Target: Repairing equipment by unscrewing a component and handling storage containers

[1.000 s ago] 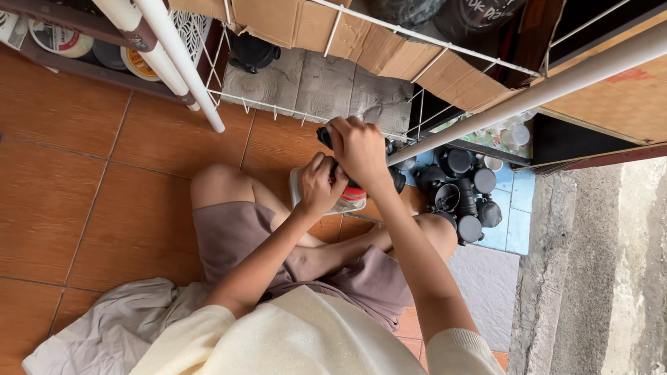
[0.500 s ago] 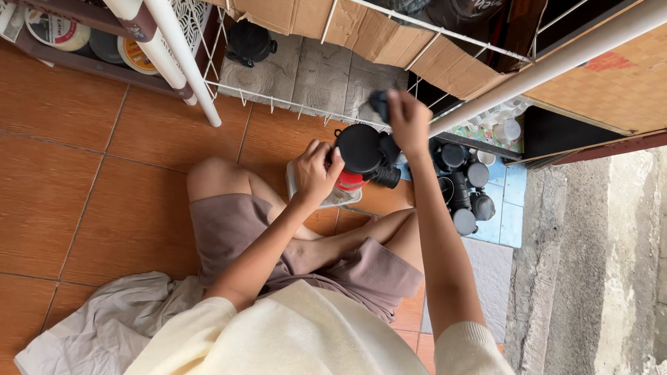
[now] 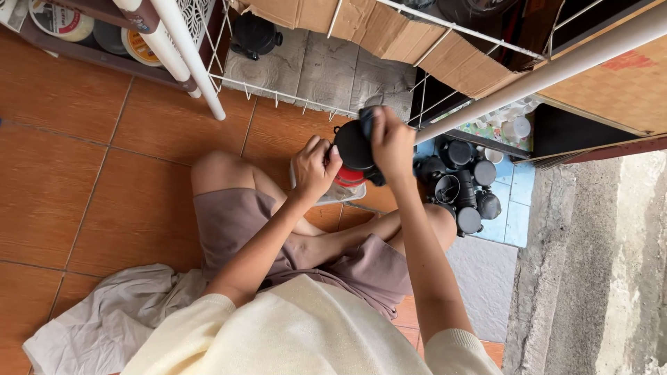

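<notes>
I sit on the orange tiled floor with my legs folded. My right hand (image 3: 393, 141) grips a round black pot (image 3: 353, 144) from its right side and holds it up in front of my knees. My left hand (image 3: 314, 167) has its fingers curled against the pot's left edge. Just under the pot a red object (image 3: 349, 177) shows, with a whitish object (image 3: 338, 194) lying on the floor below it. What the red object is cannot be made out.
A cluster of several black pots (image 3: 464, 187) stands to the right on a blue tiled mat (image 3: 515, 208). Ahead is a white wire rack (image 3: 278, 90) lined with cardboard, one black pot (image 3: 254, 35) on it. White pipes (image 3: 187, 55) lean left. A grey cloth (image 3: 104, 319) lies at lower left.
My right hand has raised the black pot out from the floor by the pot cluster and brought it in front of me. My left hand has stayed close beside it.
</notes>
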